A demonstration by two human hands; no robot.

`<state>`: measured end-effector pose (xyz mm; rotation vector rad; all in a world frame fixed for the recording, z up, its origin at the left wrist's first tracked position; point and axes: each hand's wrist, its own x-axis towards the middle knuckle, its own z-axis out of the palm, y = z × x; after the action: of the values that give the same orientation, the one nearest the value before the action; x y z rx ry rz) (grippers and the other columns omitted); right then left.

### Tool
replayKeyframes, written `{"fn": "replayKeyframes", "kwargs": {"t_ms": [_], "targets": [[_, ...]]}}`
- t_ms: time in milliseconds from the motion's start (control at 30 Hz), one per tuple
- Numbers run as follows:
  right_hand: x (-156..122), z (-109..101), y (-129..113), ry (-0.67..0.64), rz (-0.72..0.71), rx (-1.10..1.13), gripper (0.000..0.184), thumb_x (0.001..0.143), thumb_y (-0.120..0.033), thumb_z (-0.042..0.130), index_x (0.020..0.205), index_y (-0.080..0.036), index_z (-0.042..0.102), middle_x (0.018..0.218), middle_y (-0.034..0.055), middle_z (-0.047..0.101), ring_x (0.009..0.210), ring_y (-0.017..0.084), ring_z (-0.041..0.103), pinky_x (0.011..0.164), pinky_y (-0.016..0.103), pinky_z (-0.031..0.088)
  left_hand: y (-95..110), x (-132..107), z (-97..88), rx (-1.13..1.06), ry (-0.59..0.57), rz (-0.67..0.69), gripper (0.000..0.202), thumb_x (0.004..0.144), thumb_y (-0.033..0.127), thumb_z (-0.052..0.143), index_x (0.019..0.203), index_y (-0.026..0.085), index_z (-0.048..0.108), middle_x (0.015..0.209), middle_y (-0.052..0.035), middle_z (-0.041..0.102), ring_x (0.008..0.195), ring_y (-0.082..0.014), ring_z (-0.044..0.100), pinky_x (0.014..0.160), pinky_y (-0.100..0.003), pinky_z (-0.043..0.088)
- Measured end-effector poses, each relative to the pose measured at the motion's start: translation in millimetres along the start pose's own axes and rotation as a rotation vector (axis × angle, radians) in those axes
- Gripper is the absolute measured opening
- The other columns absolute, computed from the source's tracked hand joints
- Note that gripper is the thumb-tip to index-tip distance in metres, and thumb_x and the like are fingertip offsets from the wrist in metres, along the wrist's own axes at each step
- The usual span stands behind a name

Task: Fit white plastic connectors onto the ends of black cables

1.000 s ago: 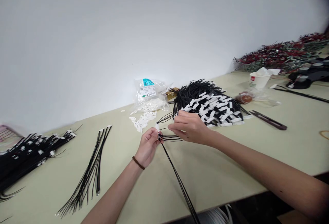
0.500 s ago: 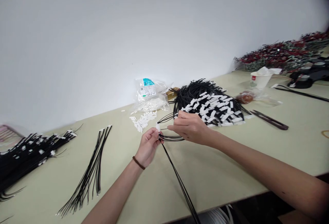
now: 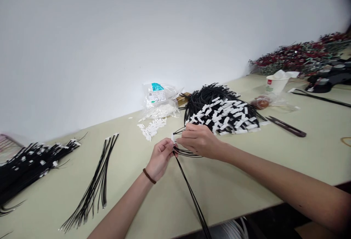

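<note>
My left hand is closed in a pinch on a small white connector and on a bundle of thin black wires that trails down off the table's front edge. My right hand is closed too, its fingertips pinching a black wire right at the connector. Both hands meet just above the pale green table. Directly behind them lies a big heap of black wires with white connectors.
Loose white connectors and a clear bag of them lie by the wall. Bare black wires and a pile of finished ones lie at left. Scissors, a paper cup and red-green wire heaps are at right.
Both hands have shifted slightly to the right and lower in view, still pinched together at the connector. Nothing else has moved.
</note>
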<state>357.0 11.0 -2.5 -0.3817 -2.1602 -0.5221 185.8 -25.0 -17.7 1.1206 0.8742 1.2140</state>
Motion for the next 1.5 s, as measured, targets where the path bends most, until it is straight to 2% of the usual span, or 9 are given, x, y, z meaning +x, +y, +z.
{"fn": "replayKeyframes", "kwargs": {"t_ms": [200,400,567,900,1000,1133,1267,1400,1500], "targets": [[-2,4,1,-0.005,0.045,0.05,0.022,0.087,-0.014,0.043,0.069,-0.017,0.055,0.059,-0.0005,0.046,0.063,0.012,0.035,0.056,0.024,0.029,-3,0,0.8,0.015,0.024,-0.01,0.023,0.067,0.035,0.07,0.067,0.013,0.062,0.066,-0.0014,0.055,0.059,-0.0097,0.048,0.054,-0.023,0.041],[-4,9,-7,0.009,0.036,0.064,0.014,0.084,-0.015,0.049,0.093,-0.02,0.059,0.096,0.0044,0.059,0.1,0.02,0.044,0.08,0.033,0.036,-3,4,-2.1,0.008,0.148,-0.013,0.025,0.063,0.035,0.072,0.068,0.012,0.065,0.064,-0.0017,0.057,0.061,-0.0111,0.05,0.055,-0.023,0.043],[-7,16,-15,-0.085,-0.113,0.147,0.015,0.084,-0.011,0.049,0.091,-0.019,0.06,0.091,0.0013,0.061,0.098,0.015,0.047,0.084,0.031,0.036,-3,6,-5.7,-0.018,0.208,-0.032,0.025,0.062,0.035,0.072,0.067,0.012,0.064,0.06,-0.001,0.058,0.057,-0.0093,0.05,0.052,-0.02,0.04],[-10,25,-13,-0.063,-0.082,0.216,0.017,0.089,-0.015,0.045,0.089,-0.019,0.061,0.088,0.0012,0.064,0.094,0.014,0.052,0.081,0.03,0.041,-6,7,-6.7,-0.044,0.225,-0.055,0.025,0.059,0.035,0.073,0.067,0.012,0.065,0.06,-0.0003,0.058,0.057,-0.0084,0.049,0.051,-0.019,0.04],[-6,22,-15,-0.03,0.077,0.479,0.017,0.088,-0.015,0.045,0.091,-0.019,0.062,0.091,0.003,0.066,0.095,0.015,0.054,0.084,0.032,0.043,-5,8,-7.6,-0.049,0.213,-0.029,0.026,0.06,0.036,0.073,0.067,0.012,0.064,0.06,-0.0001,0.059,0.056,-0.0082,0.05,0.053,-0.019,0.041],[5,9,-10,0.059,0.592,0.936,0.018,0.088,-0.025,0.046,0.087,-0.017,0.062,0.091,0.0057,0.065,0.088,0.014,0.059,0.081,0.032,0.048,-3,9,-8.5,-0.017,0.223,-0.005,0.028,0.058,0.037,0.074,0.066,0.012,0.064,0.062,-0.0008,0.059,0.059,-0.0108,0.054,0.052,-0.021,0.04],[10,-6,16,0.382,1.032,1.287,0.025,0.08,-0.041,0.056,0.075,-0.017,0.056,0.069,-0.0005,0.057,0.067,0.011,0.058,0.066,0.029,0.051,-2,10,-10.1,0.012,0.282,0.005,0.03,0.056,0.037,0.075,0.067,0.012,0.063,0.063,-0.0003,0.058,0.06,-0.0113,0.055,0.051,-0.022,0.039],[6,-14,44,0.622,1.154,1.052,0.024,0.074,-0.041,0.063,0.079,-0.017,0.062,0.062,-0.0028,0.048,0.05,0.006,0.043,0.041,0.018,0.034,-2,11,-12.1,0.035,0.318,0.018,0.031,0.054,0.038,0.075,0.067,0.012,0.063,0.066,-0.0012,0.058,0.062,-0.0121,0.055,0.052,-0.022,0.04],[4,-16,44,0.579,0.994,0.626,0.021,0.081,-0.034,0.057,0.093,-0.019,0.065,0.069,0.0004,0.054,0.05,0.007,0.04,0.04,0.02,0.028,-4,12,-13.7,0.042,0.318,0.025,0.032,0.054,0.04,0.075,0.067,0.012,0.063,0.066,-0.0016,0.059,0.063,-0.0126,0.055,0.053,-0.023,0.04]]}}
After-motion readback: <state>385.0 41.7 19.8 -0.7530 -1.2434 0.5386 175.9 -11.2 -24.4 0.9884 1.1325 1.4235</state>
